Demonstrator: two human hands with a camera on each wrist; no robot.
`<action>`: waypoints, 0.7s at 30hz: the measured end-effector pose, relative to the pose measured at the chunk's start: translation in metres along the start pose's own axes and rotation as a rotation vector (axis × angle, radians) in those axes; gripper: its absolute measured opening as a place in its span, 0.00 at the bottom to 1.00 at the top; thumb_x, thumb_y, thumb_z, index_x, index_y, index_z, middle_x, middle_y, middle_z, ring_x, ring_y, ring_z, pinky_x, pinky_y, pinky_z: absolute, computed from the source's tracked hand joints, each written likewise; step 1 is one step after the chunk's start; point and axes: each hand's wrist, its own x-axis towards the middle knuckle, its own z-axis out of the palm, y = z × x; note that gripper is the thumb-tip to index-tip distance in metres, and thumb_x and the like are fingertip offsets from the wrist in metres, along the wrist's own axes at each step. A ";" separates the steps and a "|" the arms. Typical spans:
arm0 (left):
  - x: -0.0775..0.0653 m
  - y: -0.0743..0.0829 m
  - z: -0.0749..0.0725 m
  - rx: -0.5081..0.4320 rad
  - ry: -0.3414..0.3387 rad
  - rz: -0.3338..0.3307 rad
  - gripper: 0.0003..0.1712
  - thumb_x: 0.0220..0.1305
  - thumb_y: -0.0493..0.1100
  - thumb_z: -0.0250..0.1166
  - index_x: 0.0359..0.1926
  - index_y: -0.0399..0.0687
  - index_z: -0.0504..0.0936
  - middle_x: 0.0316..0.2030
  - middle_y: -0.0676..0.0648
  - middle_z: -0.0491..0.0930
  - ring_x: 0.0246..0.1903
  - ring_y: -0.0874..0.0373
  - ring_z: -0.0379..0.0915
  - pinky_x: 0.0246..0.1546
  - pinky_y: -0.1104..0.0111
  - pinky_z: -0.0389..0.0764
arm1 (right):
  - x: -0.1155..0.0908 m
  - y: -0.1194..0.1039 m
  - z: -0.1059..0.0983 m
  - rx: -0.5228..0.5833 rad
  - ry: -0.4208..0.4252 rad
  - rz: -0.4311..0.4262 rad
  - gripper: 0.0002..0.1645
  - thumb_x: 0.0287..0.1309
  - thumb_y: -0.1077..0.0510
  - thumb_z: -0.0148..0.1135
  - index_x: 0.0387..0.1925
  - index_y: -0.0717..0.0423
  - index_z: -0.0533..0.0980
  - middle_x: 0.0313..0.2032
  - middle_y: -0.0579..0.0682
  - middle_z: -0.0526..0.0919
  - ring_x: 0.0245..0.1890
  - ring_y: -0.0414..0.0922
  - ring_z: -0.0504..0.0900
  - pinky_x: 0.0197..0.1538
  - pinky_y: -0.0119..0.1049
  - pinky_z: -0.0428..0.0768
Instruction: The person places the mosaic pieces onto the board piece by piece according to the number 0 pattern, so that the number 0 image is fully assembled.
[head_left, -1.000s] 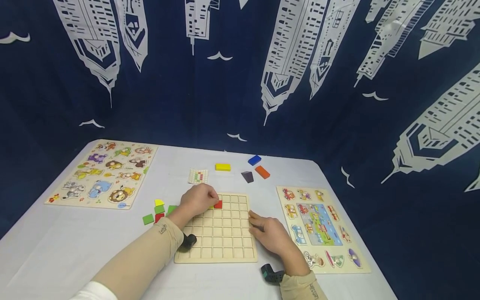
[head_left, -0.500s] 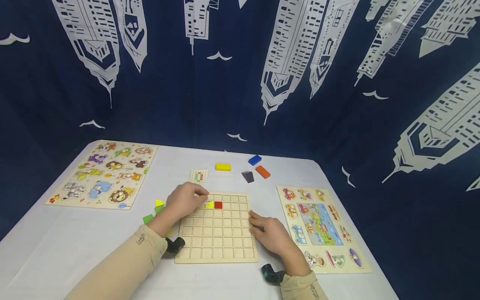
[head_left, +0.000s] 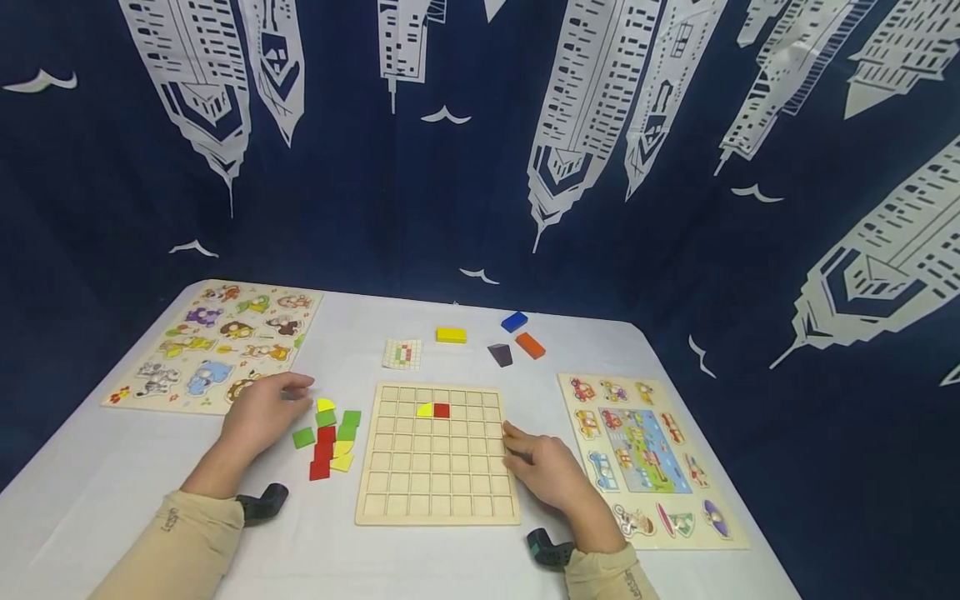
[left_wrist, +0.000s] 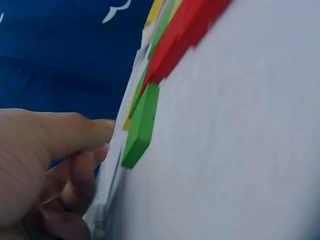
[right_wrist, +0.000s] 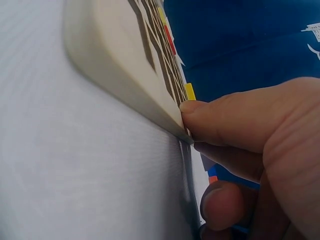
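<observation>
Grid board [head_left: 440, 463], right hand [head_left: 551, 471] gripping edge, left hand [head_left: 258, 414] half-curled

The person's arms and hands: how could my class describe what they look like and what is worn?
Tan sleeves cover the left forearm and the right forearm, each with small dark lettering near the cuff. A black, curved device sits by the left wrist and another by the right. The left hand and right hand are ungloved.

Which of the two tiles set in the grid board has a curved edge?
The yellow tile, left of the red tile on the grid board: its upper left side is rounded, while the red tile is square.
</observation>
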 end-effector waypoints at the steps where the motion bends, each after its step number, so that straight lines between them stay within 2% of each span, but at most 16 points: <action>1: 0.000 -0.003 0.002 0.001 -0.012 0.008 0.21 0.64 0.40 0.70 0.58 0.42 0.84 0.50 0.37 0.86 0.50 0.40 0.80 0.43 0.55 0.78 | 0.000 0.000 0.000 0.000 0.000 -0.002 0.22 0.66 0.59 0.67 0.60 0.60 0.81 0.69 0.49 0.75 0.70 0.53 0.74 0.69 0.52 0.71; 5: 0.000 -0.006 0.006 0.000 -0.055 0.026 0.21 0.62 0.39 0.72 0.57 0.42 0.85 0.55 0.37 0.85 0.56 0.38 0.78 0.50 0.48 0.79 | 0.000 0.000 -0.001 0.007 -0.003 0.000 0.22 0.66 0.58 0.67 0.60 0.60 0.81 0.70 0.49 0.75 0.70 0.54 0.73 0.70 0.52 0.71; 11: -0.002 -0.002 0.007 0.019 -0.074 0.026 0.22 0.60 0.41 0.74 0.56 0.42 0.86 0.57 0.36 0.83 0.58 0.37 0.76 0.53 0.46 0.78 | -0.001 0.001 0.000 0.013 -0.003 0.002 0.22 0.66 0.58 0.67 0.60 0.60 0.81 0.70 0.49 0.75 0.70 0.53 0.73 0.70 0.52 0.71; 15: -0.001 -0.001 0.009 0.031 -0.068 0.037 0.22 0.60 0.42 0.74 0.56 0.43 0.86 0.57 0.36 0.83 0.59 0.37 0.76 0.55 0.45 0.77 | -0.001 0.001 0.000 0.015 -0.002 0.000 0.22 0.66 0.58 0.67 0.60 0.60 0.81 0.70 0.49 0.75 0.70 0.54 0.73 0.70 0.52 0.70; 21: 0.000 -0.003 0.015 0.063 -0.033 0.047 0.22 0.59 0.41 0.76 0.55 0.44 0.87 0.56 0.37 0.83 0.58 0.38 0.77 0.53 0.46 0.78 | -0.001 0.000 -0.001 0.010 -0.006 -0.001 0.22 0.66 0.58 0.66 0.60 0.59 0.81 0.70 0.49 0.75 0.70 0.54 0.73 0.70 0.52 0.70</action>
